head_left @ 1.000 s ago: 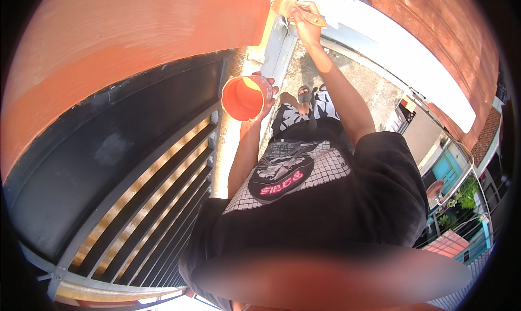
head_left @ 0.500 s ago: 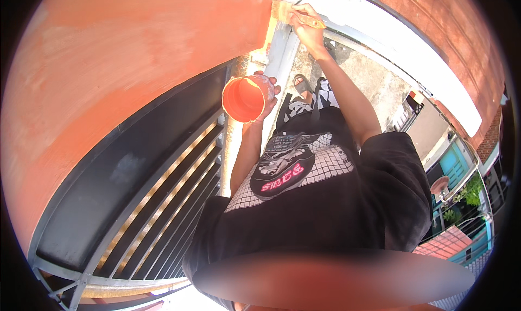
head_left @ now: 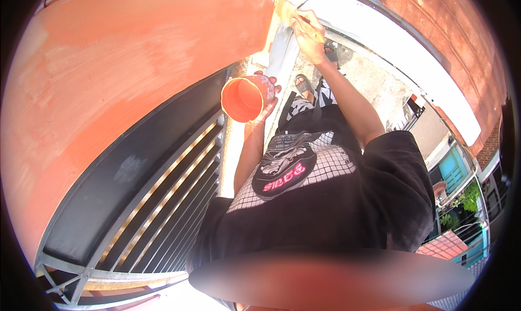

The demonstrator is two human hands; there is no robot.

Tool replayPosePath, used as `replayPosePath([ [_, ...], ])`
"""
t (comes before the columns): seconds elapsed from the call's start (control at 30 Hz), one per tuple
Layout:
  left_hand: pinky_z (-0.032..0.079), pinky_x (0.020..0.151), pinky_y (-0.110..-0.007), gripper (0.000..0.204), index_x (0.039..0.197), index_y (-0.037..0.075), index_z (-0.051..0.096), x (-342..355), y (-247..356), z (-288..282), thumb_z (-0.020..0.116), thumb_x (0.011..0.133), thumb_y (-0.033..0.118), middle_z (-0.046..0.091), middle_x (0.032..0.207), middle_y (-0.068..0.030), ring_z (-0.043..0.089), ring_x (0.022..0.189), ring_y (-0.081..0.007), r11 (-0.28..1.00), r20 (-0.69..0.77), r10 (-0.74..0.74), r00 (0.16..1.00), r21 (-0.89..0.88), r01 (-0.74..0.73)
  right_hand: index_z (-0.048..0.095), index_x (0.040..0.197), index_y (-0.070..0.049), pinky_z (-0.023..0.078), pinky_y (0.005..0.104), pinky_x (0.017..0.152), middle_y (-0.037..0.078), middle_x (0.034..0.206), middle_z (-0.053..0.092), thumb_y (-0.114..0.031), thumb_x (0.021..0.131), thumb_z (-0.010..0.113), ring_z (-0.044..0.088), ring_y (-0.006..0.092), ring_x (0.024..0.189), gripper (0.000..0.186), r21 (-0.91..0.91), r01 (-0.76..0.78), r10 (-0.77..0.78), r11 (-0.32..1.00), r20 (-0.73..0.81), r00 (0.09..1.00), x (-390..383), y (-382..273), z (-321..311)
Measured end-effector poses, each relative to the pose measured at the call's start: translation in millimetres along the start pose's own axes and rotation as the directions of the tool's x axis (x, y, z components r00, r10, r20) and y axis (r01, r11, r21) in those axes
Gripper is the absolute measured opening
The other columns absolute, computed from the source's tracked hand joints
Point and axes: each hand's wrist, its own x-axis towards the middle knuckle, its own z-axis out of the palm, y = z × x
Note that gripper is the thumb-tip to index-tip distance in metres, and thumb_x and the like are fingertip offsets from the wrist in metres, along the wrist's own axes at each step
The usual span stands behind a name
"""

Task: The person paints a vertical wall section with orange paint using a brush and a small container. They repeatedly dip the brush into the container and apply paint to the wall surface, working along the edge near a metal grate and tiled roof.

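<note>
A paintbrush point(head_left: 311, 31) is gripped in my right hand point(head_left: 309, 42), its fingers closed round the handle. The pale bristles press at the edge of an orange wall point(head_left: 163, 34), where it meets a bright white surface. My left hand point(head_left: 269, 96) wraps round an orange paint pot point(head_left: 244, 99) with a rough, paint-smeared rim. The pot is tilted so that its orange inside shows; how much paint it holds I cannot tell. It hangs below the brush, beside the wall's lower corner.
To the left, under the orange wall, stands a dark metal gate point(head_left: 179, 202) with slanting bars. A white ledge point(head_left: 412, 56) curves along the upper right, below a reddish wall point(head_left: 445, 34). My sandalled foot point(head_left: 304, 84) stands on concrete ground point(head_left: 369, 67).
The brush has turned slightly, its handle now pointing more downward, with the bristles still at the wall's edge. The pot has hardly moved. The whole view has shifted a little.
</note>
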Motion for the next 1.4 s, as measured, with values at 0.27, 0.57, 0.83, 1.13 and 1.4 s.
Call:
replayPosePath([
  [0.27,0.056,0.069,-0.041,0.056,0.145,0.013,0.056,-1.7,-9.1,-4.5,0.061,0.097,0.042,0.051,0.132,-0.0224,0.048,0.108,-0.0376,1.000,-0.007,0.013,1.000,0.006,-0.013,0.060,0.110,-0.005,0.056,0.0334,0.071,0.014,0.090,0.072,0.000,0.090,0.070,0.074,0.0242,0.083,0.023,-0.093,-0.021,0.031,0.995,0.110,0.993,-21.3,-0.9,13.7],
  [0.57,0.057,0.073,-0.042,0.055,0.145,0.013,0.056,6.7,-12.2,-4.1,0.062,0.097,0.039,0.049,0.134,-0.0216,0.047,0.110,-0.0368,1.000,0.003,0.008,1.000,0.006,-0.008,0.059,0.110,-0.006,0.056,0.0328,0.072,0.013,0.094,0.072,0.002,0.090,0.069,0.073,0.0234,0.084,0.024,-0.011,-0.003,0.003,1.000,-0.015,1.000,13.3,-5.2,7.5],
  [0.83,0.056,0.076,-0.041,0.055,0.146,0.013,0.055,5.5,-17.6,-3.0,0.061,0.098,0.039,0.048,0.136,-0.0213,0.047,0.113,-0.0366,1.000,0.021,0.019,1.000,0.002,-0.020,0.061,0.109,-0.006,0.055,0.0301,0.072,0.011,0.092,0.071,0.001,0.091,0.069,0.071,0.0198,0.081,0.021,0.049,-0.115,0.104,0.992,0.184,0.977,-4.7,-4.2,2.2],
  [1.13,0.063,0.074,-0.046,0.066,0.145,0.011,0.052,-3.9,-21.3,-7.8,0.071,0.092,0.046,0.049,0.132,-0.0257,0.050,0.110,-0.0425,0.997,-0.041,0.069,0.997,-0.032,-0.070,0.061,0.115,-0.002,0.056,0.0293,0.085,0.012,0.105,0.074,0.002,0.092,0.069,0.072,0.0177,0.099,0.025,0.114,-0.218,0.210,0.969,0.078,0.975,11.8,-33.7,22.3],
  [1.4,0.063,0.074,-0.047,0.064,0.145,0.011,0.053,-2.8,-21.5,-10.0,0.071,0.092,0.044,0.050,0.131,-0.0257,0.050,0.110,-0.0422,0.995,-0.046,0.075,0.996,-0.068,-0.078,0.060,0.112,0.000,0.056,0.0283,0.082,0.012,0.102,0.074,0.001,0.094,0.067,0.071,0.0171,0.095,0.019,0.354,-0.216,0.235,0.910,-0.011,0.972,21.4,-29.6,0.5],
])
